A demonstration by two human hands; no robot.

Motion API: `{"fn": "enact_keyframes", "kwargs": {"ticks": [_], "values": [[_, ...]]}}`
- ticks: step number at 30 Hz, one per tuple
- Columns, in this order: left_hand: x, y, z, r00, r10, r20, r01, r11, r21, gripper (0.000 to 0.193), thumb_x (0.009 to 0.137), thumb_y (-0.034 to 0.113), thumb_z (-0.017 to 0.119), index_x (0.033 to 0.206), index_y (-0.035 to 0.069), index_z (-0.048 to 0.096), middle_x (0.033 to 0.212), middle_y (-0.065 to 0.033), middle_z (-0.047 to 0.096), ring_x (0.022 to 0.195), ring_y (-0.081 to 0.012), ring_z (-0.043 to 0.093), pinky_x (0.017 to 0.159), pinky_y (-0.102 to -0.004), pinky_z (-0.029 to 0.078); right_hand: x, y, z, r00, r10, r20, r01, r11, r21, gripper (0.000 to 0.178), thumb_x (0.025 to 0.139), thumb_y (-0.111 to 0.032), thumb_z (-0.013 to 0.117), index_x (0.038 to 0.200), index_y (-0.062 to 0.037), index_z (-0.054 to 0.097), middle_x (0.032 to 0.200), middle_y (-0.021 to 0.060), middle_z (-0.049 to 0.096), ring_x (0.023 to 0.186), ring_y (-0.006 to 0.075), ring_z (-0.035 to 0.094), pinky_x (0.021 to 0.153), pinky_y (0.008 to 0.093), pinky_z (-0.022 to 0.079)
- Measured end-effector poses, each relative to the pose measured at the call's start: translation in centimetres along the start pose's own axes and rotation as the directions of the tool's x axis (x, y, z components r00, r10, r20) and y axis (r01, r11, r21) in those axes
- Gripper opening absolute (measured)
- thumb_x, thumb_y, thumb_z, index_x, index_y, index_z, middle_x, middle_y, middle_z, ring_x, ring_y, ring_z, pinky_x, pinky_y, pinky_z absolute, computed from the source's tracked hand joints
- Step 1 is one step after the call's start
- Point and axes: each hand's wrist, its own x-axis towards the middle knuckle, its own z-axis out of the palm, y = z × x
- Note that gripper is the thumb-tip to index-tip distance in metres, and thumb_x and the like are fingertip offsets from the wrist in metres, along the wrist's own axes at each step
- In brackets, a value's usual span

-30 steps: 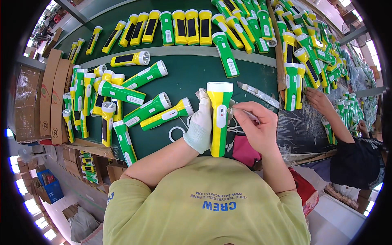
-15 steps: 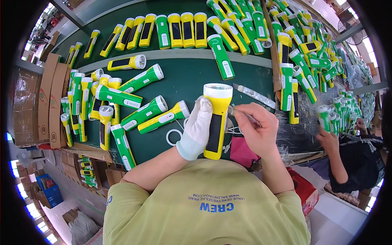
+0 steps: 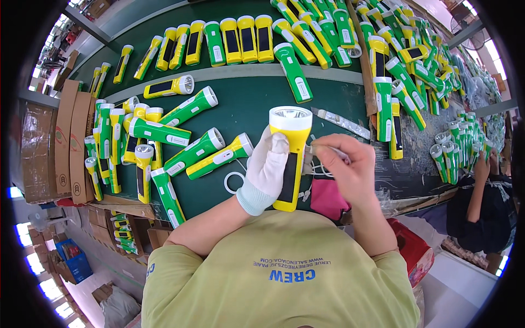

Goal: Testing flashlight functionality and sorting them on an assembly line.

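Workbench first: I see a dark green surface running across the view, covered with green and yellow torches lying at many angles, a dense row along the far strip and a loose heap off to my left. Cardboard boxes stand on edge at the far left. At the right rim another person's arm reaches toward a cluster of upright green torches.

Nearer in, the yellow torch is held above the bench, just ahead of the chest. Its long axis runs almost straight away from me, lens end pointing to the far side, butt end toward the body, dark panel facing up.

The left hand, in a white glove, wraps the torch's left flank, fingers closed round the barrel. The right hand, bare, sits just beside the torch's right flank, so the torch lies to its left; its fingertips are pressed together, pinching something thin and pale that I cannot make out. A pink object lies beneath that hand, and a white ring rests on the bench near the glove's wrist.
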Motion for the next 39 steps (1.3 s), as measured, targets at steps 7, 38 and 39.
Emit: {"fn": "enact_keyframes", "kwargs": {"ticks": [7,38,39], "values": [[0.6,0.2,0.5,0.980,-0.197,0.013,0.197,0.967,-0.160,0.055,0.100,0.055,0.035,0.113,0.004,0.051,0.083,-0.0056,0.061,0.071,-0.0116,0.061,0.066,-0.0245,0.052,-0.1,0.7,-0.6,1.000,-0.015,-0.004,0.015,1.000,0.025,0.010,0.088,-0.003,0.066,0.097,0.0019,0.069,0.084,0.0031,0.068,0.072,0.0032,0.056,0.061,0.0176,0.045],[0.3,-1.8,-2.2,0.887,-0.379,0.263,0.403,0.914,-0.045,0.058,0.098,0.059,0.036,0.114,0.005,0.050,0.086,-0.0046,0.059,0.072,-0.0125,0.060,0.065,-0.0246,0.049,0.9,3.2,1.3,0.954,-0.285,0.092,0.297,0.936,-0.188,0.037,0.067,-0.003,0.084,0.067,-0.0060,0.048,0.066,0.0006,0.051,0.057,0.0080,0.044,0.050,0.0240,0.035],[0.1,-2.1,-2.6,0.897,-0.355,0.263,0.383,0.922,-0.062,0.056,0.098,0.058,0.036,0.112,0.005,0.050,0.084,-0.0052,0.059,0.070,-0.0132,0.060,0.063,-0.0253,0.050,1.4,3.2,1.7,0.977,-0.211,0.026,0.211,0.952,-0.223,0.033,0.071,-0.005,0.082,0.067,-0.0049,0.049,0.065,-0.0008,0.050,0.058,0.0067,0.044,0.050,0.0238,0.035]]}}
